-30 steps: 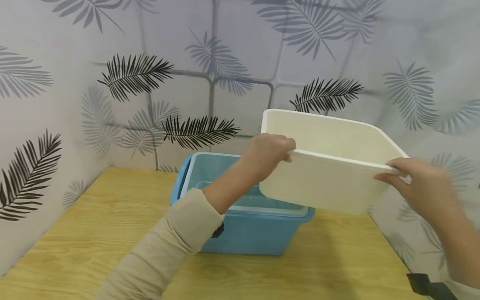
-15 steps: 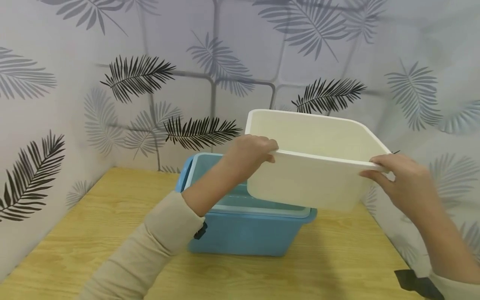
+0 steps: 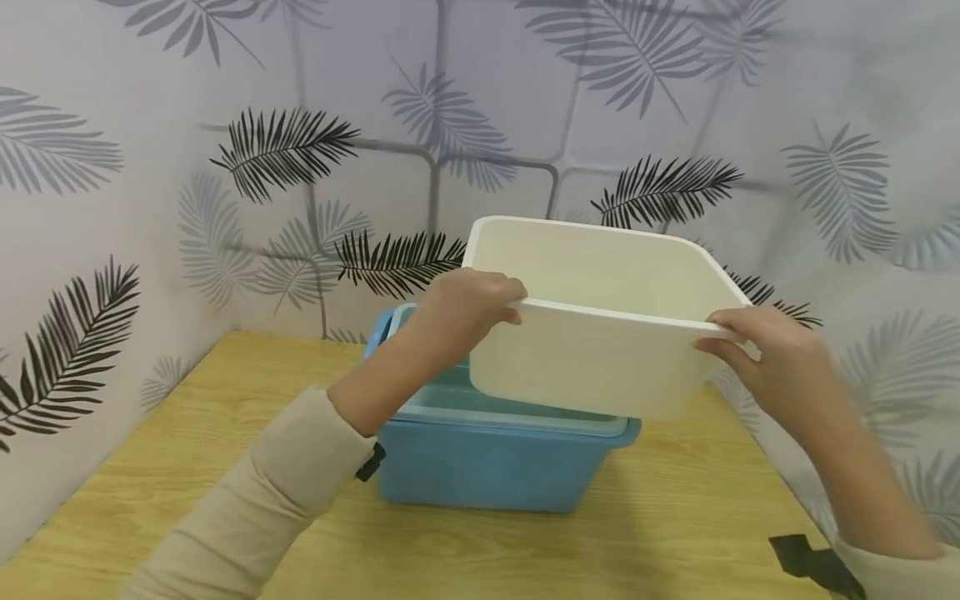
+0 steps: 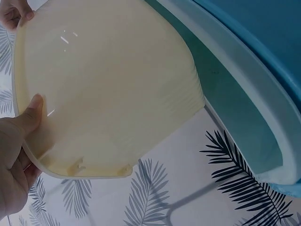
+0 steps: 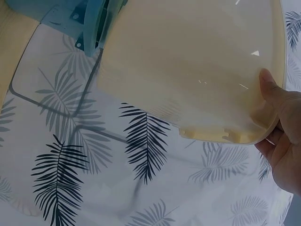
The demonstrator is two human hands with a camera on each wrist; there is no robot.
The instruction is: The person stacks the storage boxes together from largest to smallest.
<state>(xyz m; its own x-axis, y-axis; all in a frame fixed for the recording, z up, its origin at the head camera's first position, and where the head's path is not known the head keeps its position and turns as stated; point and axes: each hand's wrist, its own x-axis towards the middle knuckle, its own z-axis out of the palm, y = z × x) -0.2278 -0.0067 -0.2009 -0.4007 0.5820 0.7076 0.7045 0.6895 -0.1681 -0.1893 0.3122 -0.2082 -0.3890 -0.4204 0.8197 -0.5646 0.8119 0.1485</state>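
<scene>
A cream plastic bin is held up in the air by its near rim, tilted, its inside partly visible from above. My left hand pinches the rim near its left corner, thumb on the outer wall. At the right corner my right hand grips the same rim, with its thumb against the wall. Beneath and behind the bin, a light-blue bin sits nested in a darker blue bin on the table. The cream bin hides much of their opening.
The wood-grain table runs up to a leaf-patterned backdrop behind and at both sides. Black straps are at both wrists by the beige sleeves.
Both hands have carried the cream bin leftward, so it now covers more of the nested blue bins. The hold on its rim looks the same, and the blue bins stay put.
</scene>
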